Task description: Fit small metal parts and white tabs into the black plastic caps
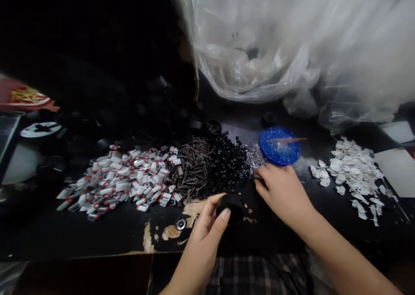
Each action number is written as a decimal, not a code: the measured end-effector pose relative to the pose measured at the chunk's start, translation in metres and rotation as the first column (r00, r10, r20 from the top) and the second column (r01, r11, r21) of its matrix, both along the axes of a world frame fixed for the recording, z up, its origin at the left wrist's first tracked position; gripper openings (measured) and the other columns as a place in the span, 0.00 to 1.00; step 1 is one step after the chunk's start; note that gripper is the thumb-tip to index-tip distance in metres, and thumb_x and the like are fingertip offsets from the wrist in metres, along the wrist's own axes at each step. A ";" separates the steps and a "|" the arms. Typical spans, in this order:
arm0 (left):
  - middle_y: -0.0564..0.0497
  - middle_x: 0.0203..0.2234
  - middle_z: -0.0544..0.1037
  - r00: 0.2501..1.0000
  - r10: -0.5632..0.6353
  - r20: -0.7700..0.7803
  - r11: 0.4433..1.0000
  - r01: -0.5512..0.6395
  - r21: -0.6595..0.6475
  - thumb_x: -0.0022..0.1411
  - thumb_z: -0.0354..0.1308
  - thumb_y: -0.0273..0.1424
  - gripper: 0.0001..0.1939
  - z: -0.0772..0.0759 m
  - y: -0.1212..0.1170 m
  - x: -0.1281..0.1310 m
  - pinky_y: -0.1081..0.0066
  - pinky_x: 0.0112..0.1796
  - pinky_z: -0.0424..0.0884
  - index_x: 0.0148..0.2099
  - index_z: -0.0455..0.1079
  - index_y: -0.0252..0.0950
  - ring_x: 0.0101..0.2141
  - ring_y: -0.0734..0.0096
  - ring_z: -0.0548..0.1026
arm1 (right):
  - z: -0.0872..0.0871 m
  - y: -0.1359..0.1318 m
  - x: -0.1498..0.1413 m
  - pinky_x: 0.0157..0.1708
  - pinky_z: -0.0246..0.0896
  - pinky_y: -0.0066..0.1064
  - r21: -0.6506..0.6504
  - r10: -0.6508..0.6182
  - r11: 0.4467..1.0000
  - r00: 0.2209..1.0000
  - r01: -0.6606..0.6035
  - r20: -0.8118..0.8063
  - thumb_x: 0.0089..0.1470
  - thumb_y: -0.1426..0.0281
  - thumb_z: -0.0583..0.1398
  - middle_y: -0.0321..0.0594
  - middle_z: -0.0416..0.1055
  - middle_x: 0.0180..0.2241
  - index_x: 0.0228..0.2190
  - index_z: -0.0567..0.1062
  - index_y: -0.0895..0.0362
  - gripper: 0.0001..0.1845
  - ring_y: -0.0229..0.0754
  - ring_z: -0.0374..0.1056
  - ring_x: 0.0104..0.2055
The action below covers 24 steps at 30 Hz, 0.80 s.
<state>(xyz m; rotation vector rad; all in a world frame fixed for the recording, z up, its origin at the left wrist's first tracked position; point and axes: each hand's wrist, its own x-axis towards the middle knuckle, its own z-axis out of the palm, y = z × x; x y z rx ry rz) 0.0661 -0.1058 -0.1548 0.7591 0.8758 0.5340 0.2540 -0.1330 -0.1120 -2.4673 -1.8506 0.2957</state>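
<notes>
One nudge from our right hand, grip unclear, could scatter slim silvery pins; our left hand clasps a round black part.

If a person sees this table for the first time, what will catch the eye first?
Probably the bright blue dish, just beyond the right hand, with a brown stick lying across it. Next would come the wide heap of pale, red-ringed pieces on the left, and the big clear plastic bag at the back.

Pins left of dish, bag behind
</notes>
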 end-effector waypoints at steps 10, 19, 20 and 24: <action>0.51 0.39 0.77 0.990 0.084 0.110 0.990 -0.070 -0.124 0.59 0.63 0.35 0.12 0.007 0.009 0.006 0.72 0.41 0.74 0.46 0.73 0.39 0.36 0.71 0.76 | 0.001 0.002 -0.002 0.39 0.46 0.37 -0.039 0.032 0.999 0.999 -0.032 0.008 0.60 0.74 0.53 0.39 0.72 0.34 0.34 0.71 0.57 0.07 0.44 0.68 0.38; 0.52 0.40 0.78 0.987 0.085 0.134 0.990 -0.068 -0.124 0.63 0.60 0.33 0.10 0.005 0.007 0.004 0.72 0.42 0.74 0.47 0.71 0.40 0.39 0.72 0.76 | -0.001 0.004 -0.007 0.38 0.48 0.38 -0.031 0.037 0.999 0.999 -0.037 -0.007 0.58 0.75 0.55 0.39 0.73 0.30 0.29 0.71 0.58 0.07 0.44 0.67 0.32; 0.51 0.42 0.78 0.985 0.105 0.135 0.987 -0.086 -0.137 0.64 0.59 0.33 0.10 0.006 0.007 0.004 0.70 0.43 0.75 0.48 0.70 0.40 0.41 0.70 0.77 | 0.001 0.001 -0.009 0.38 0.49 0.37 0.000 0.032 1.000 0.999 -0.032 -0.043 0.57 0.74 0.56 0.37 0.73 0.29 0.29 0.70 0.57 0.06 0.43 0.66 0.31; 0.47 0.45 0.78 0.969 0.140 0.202 0.948 -0.073 -0.309 0.65 0.58 0.33 0.09 0.012 0.007 0.010 0.60 0.45 0.75 0.48 0.68 0.39 0.44 0.63 0.77 | 0.006 -0.013 -0.022 0.36 0.53 0.32 0.181 0.029 0.982 0.917 0.047 -0.397 0.55 0.74 0.59 0.33 0.72 0.29 0.29 0.71 0.54 0.04 0.40 0.64 0.32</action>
